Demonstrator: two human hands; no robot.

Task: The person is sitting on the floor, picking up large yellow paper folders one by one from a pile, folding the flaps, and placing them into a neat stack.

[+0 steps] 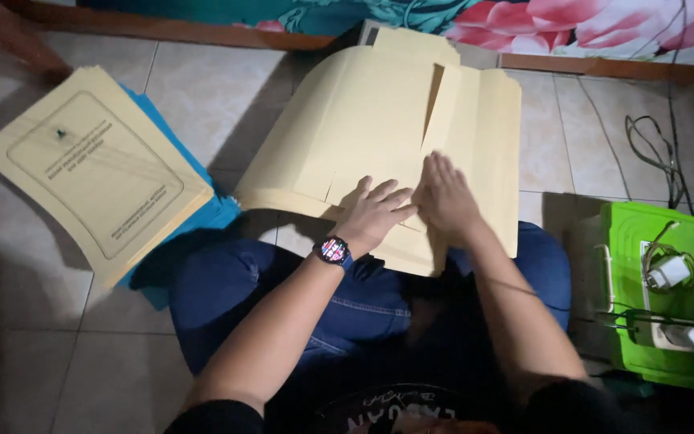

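A large cream cardboard folder sheet (pixel 371 120) lies unfolded across my knees and the tiled floor, its flaps spread left and right. My left hand (pixel 375 213), with a dark watch at the wrist, presses flat on the sheet's near edge, fingers spread. Beside it, my right hand (pixel 446 197) lies flat on the same sheet, fingers together and pointing away from me. Both palms touch the cardboard; neither grips it.
A stack of printed cream folders (pixel 94 165) rests on blue folders (pixel 202 210) at the left. A green plastic box (pixel 668 370) with white chargers and cables sits at the right. A floral-covered mattress edge (pixel 572 24) runs along the back.
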